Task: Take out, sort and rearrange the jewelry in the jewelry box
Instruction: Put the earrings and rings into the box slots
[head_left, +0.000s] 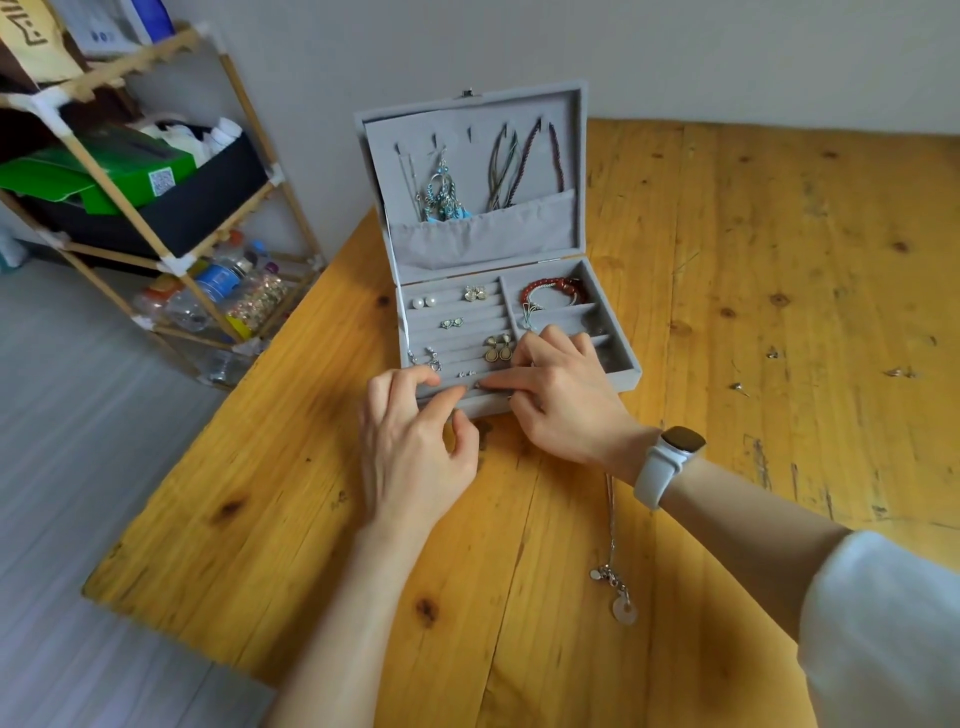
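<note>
Hands (470, 402) meet at box (631, 371) front slot, fingertips seemingly pinching a stud (476, 385); loose grip could drop it.

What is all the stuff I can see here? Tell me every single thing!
jewelry box: 1, grey, open, on the table's far-left part
pearl studs: 2, white, back-left ring row
teardrop earrings: 2, gold, ring rows, by the right hand
bracelet: 1, red, back-right compartment
dangly earrings: blue and silver, count unclear, hanging in the lid
cords: several, dark, hanging in the lid
pendant necklace: 1, silver, on the table under the right forearm
loose small pieces: a few, table's right side
table: 1, yellow wood
shelf rack: 1, wooden, left, holding bottles and boxes
watch: 1, white strap, right wrist
left hand: front edge of the box
right hand: fingertips on the front ring row
</note>
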